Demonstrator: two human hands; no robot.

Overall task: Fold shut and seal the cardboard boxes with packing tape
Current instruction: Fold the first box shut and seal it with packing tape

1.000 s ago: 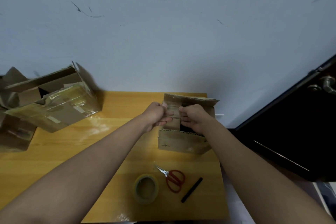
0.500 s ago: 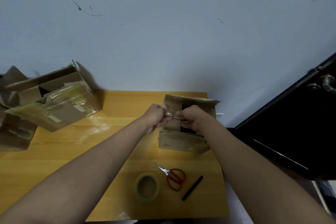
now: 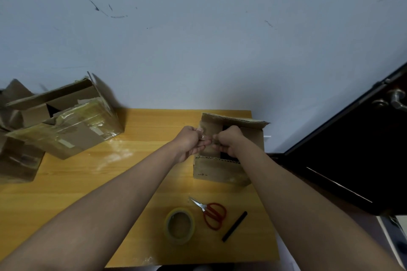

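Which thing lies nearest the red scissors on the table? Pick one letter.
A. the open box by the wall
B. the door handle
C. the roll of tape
C: the roll of tape lies flat right beside the scissors on the table; the others sit much farther off.
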